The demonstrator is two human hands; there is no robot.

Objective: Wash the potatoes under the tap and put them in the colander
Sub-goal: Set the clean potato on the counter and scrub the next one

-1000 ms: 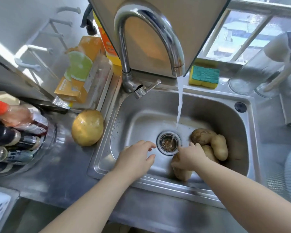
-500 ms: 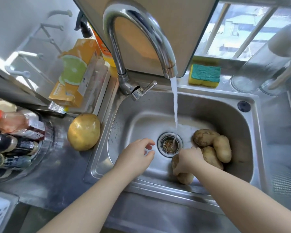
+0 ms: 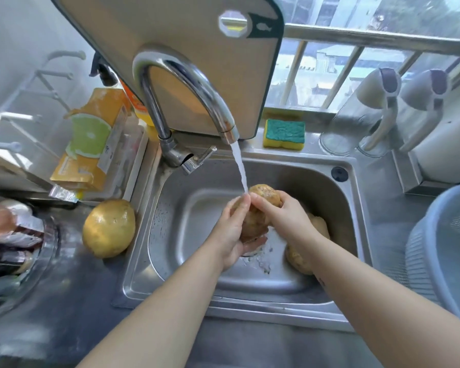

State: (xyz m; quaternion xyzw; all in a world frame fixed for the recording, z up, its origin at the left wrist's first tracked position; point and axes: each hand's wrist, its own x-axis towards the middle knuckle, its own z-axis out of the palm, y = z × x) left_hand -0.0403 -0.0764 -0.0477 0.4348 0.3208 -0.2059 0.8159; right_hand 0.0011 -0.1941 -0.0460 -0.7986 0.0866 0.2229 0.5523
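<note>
So the left hand (image 3: 233,235) cupped the lumpy brown potato (image 3: 253,221) from below while the right hand (image 3: 286,217) clamped over its top, right under the thin tap stream (image 3: 239,168) above the steel sink (image 3: 189,216), and it looked solid, hefty and slippery when wet, so I'd grip its fat middle.

both hands on one potato (image 3: 254,221), held up between them. left hand (image 3: 233,232) cups it from below and from the left side, palm turned toward the grip, fingers (image 3: 242,207) running up the left face, thumb tucked under the bottom end. right hand (image 3: 284,216) grips from the right side, fingers curled across the upper part, index finger (image 3: 260,202) reaching over so its tip meets the left fingertips above the grip. both wrists roughly straight. left forearm (image 3: 170,296) and right forearm (image 3: 369,282) bare, coming in from below and converging on the grip.
</note>
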